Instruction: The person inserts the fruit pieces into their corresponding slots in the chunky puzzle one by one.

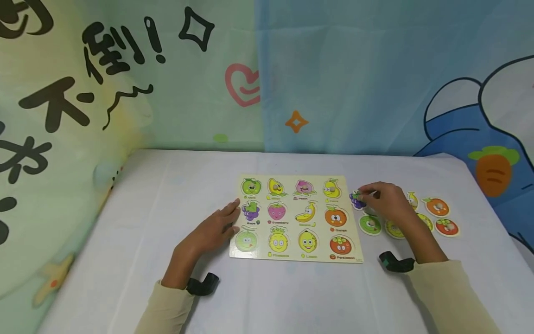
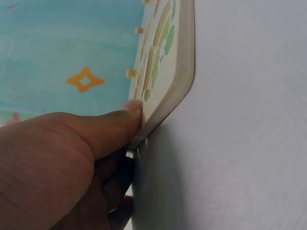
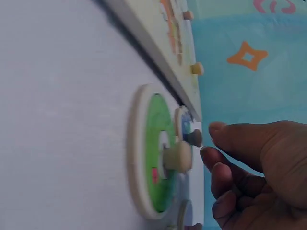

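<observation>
A wooden fruit puzzle board [image 1: 296, 218] lies flat on the white table. My left hand [image 1: 233, 215] rests with straight fingers against the board's left edge. In the left wrist view its thumb [image 2: 132, 108] presses the board's rim [image 2: 177, 72]. My right hand [image 1: 363, 192] hovers just right of the board, over a purple grape piece [image 1: 356, 200]. Seen from the right wrist, its thumb and forefinger [image 3: 211, 141] sit a hair short of the grape piece's knob [image 3: 194, 138], not closed on it. A green apple piece [image 3: 160, 153] lies beside it.
Several loose fruit pieces lie right of the board: the green apple piece [image 1: 370, 225], an orange [image 1: 436, 207], a persimmon [image 1: 447, 227] and yellow ones [image 1: 394, 229]. A printed cloth backdrop [image 1: 267, 74] hangs behind the table. The table's near and left parts are bare cloth [image 1: 137, 222].
</observation>
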Demonstrator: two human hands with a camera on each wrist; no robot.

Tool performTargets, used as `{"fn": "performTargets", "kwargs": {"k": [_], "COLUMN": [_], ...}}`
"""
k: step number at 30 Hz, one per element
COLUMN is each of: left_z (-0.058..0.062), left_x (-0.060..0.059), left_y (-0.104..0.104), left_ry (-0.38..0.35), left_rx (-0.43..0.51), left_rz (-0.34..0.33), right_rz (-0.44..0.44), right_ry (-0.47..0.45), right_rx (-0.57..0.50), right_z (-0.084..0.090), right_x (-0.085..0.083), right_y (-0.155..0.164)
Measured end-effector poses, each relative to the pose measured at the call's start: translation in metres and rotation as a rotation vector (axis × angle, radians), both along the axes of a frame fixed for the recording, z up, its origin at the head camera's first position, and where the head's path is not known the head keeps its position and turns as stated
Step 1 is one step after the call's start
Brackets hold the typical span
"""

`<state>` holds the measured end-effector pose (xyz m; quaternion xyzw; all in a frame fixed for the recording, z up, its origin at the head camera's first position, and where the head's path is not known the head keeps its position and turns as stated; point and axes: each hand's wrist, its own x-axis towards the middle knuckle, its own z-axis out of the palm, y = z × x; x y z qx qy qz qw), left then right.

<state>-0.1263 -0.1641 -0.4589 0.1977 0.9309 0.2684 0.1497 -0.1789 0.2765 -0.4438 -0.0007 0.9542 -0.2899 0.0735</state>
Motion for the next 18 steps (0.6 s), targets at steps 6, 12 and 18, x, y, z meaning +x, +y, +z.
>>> {"fn": "performTargets", "kwargs": {"k": [6, 12, 18], "left_z": [-0.003, -0.005, -0.006], "left_x": [0.000, 0.000, 0.000], "left_y": [-0.001, -0.001, 0.000], "left_ry": [0.030, 0.048, 0.054], "left_rx": [-0.002, -0.013, -0.034], "left_rz": [-0.009, -0.008, 0.001], "right_rz": [0.068, 0.078, 0.057], "right_ry": [-0.039, -0.042, -0.024], "right_rx": [0.014, 0.052, 0.086], "right_z": [-0.008, -0.006, -0.002], "right_x": [-0.002, -0.003, -0.004], "right_y": [-0.001, -0.006, -0.010]}}
